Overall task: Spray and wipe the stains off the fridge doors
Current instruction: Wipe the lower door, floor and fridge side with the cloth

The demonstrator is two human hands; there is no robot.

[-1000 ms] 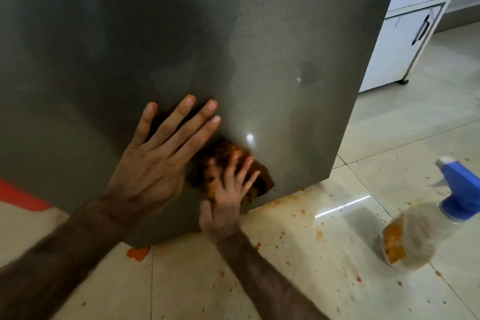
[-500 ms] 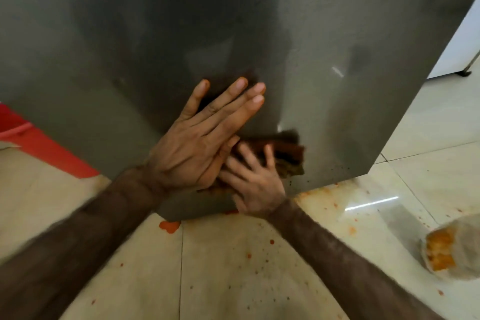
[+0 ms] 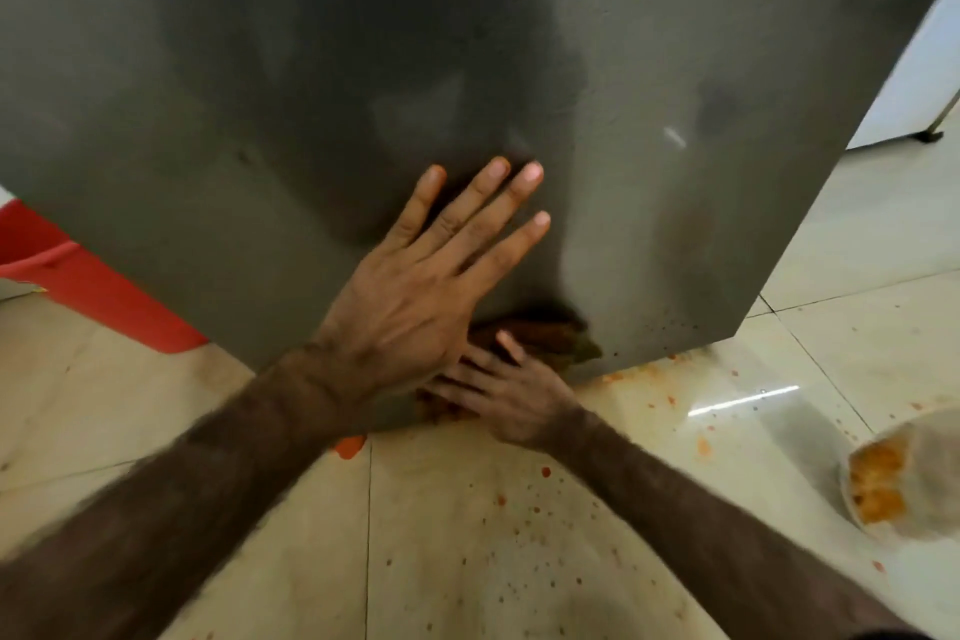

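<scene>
The grey fridge door (image 3: 260, 120) fills the upper view, smeared and dull near its bottom edge. My left hand (image 3: 415, 286) lies flat on the door with fingers spread, holding nothing. Just below it my right hand (image 3: 509, 395) presses a brown, stained cloth (image 3: 550, 333) against the door's lower edge; part of the cloth is hidden under both hands. Small dark specks dot the door's bottom right corner. The spray bottle (image 3: 904, 473), clear with an orange label, lies on the floor at the right edge, its head out of view.
The pale tiled floor (image 3: 467, 535) is spattered with orange-red drops, with a larger blob (image 3: 349, 446) under the door. A red object (image 3: 78, 276) stands at the left behind the fridge. A white cabinet (image 3: 914, 88) is at the far right.
My right hand has slid the cloth down and left along the door's bottom edge. The left hand has shifted right on the door. The view has swung left, pushing the bottle toward the edge.
</scene>
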